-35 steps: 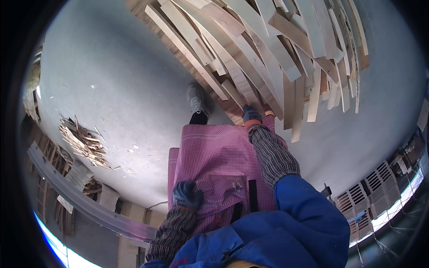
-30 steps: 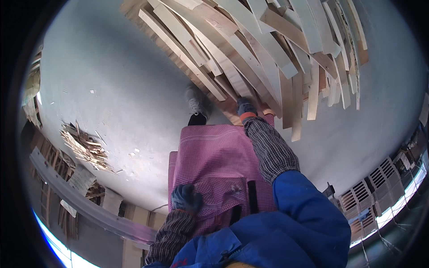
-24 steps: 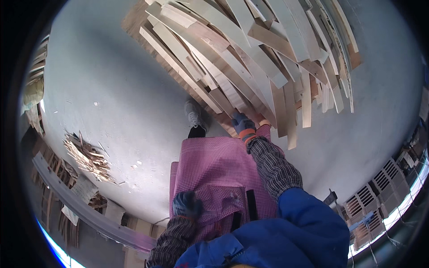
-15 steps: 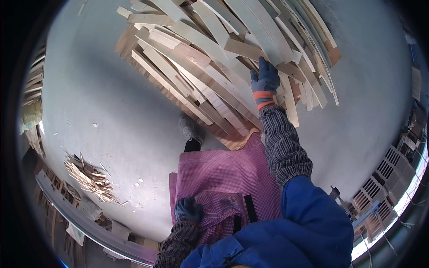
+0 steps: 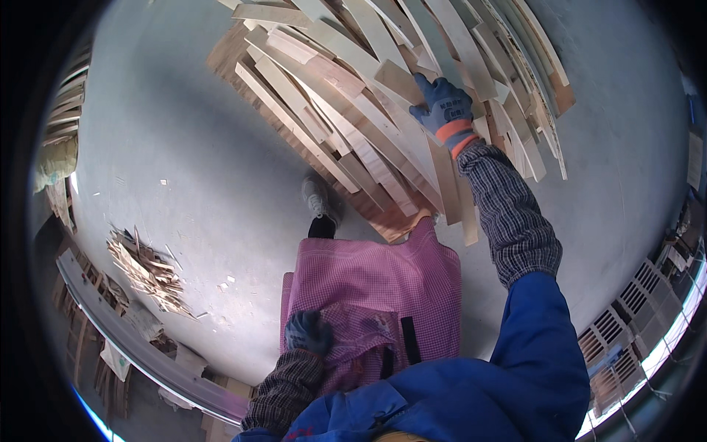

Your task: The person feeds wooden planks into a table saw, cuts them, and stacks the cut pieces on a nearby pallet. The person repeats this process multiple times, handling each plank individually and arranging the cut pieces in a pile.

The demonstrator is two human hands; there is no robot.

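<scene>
A grey concrete floor is seen from above, with a small heap of wood scraps at the left. The left hand, gloved, is pressed flat against a pink checked apron, nothing held. At the upper right, the right hand is curled onto a thin wooden slat atop the large slat pile. The slats are judged light, stiff, splintery, best gripped near an end.
</scene>
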